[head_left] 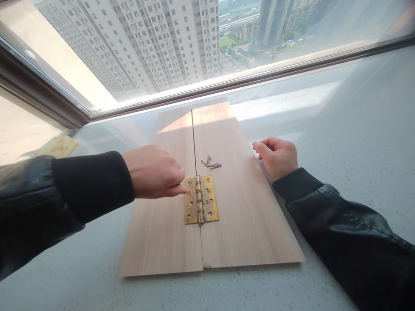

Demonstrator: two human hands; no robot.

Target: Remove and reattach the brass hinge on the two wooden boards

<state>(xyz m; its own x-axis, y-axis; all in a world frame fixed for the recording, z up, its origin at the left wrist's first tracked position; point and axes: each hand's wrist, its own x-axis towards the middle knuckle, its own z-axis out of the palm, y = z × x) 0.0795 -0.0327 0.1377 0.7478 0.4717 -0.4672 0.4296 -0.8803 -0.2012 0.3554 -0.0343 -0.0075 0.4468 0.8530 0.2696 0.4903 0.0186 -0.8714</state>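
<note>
Two pale wooden boards, the left one (162, 246) and the right one (246, 216), lie side by side with a thin gap between them. A worn brass hinge (199, 199) rests open across that gap. Several small screws (210, 163) lie loose on the right board, just above the hinge. My left hand (157, 172) is over the left board, fingers curled, one fingertip at the hinge's left leaf; nothing shows in it. My right hand (277, 156) is closed loosely beside the right board's edge, and whether it holds anything small is hidden.
The boards lie on a speckled white counter (366, 129). A window with a dark frame (227, 86) runs along the back, and its frame turns a corner at the left. A yellowish packet (60, 147) lies at the far left, behind my left sleeve.
</note>
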